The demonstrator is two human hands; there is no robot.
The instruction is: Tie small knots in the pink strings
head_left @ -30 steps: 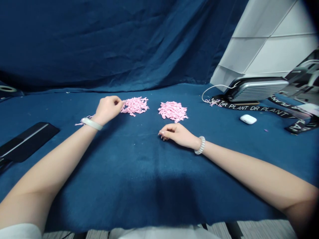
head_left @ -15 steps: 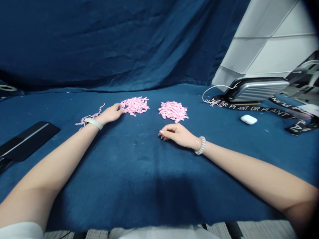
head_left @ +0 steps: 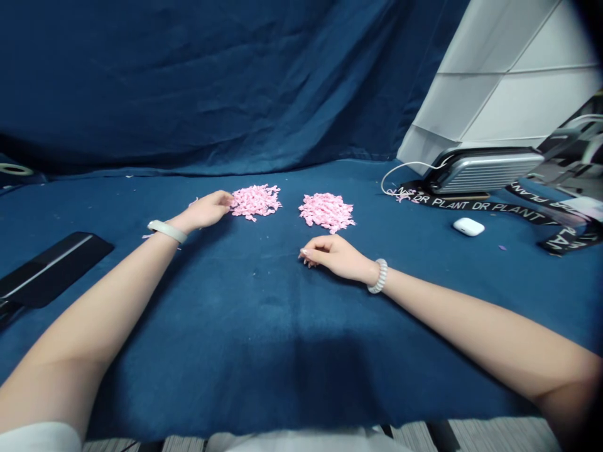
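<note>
My left hand (head_left: 211,208) reaches to the left edge of a pink pile of small knotted pieces (head_left: 257,201), its fingertips at the pile; whether they pinch a piece is hidden. A second pink pile (head_left: 327,211) lies to the right of the first. Just in front of that second pile my right hand (head_left: 334,256) rests on the blue cloth (head_left: 264,326), fingers curled together, and what they hold, if anything, is too small to name. Behind my left wrist, pink strands are mostly covered by the arm.
A black flat object (head_left: 56,267) lies at the left. On the right are a silver ridged case (head_left: 487,172) with a white cable, a black lettered ribbon (head_left: 471,205), pink scraps and a white earbud case (head_left: 468,226). Blue fabric (head_left: 202,81) hangs behind.
My left hand has shifted slightly up and its wrist has moved left, covering more of the pink strands. My right hand has barely moved.
</note>
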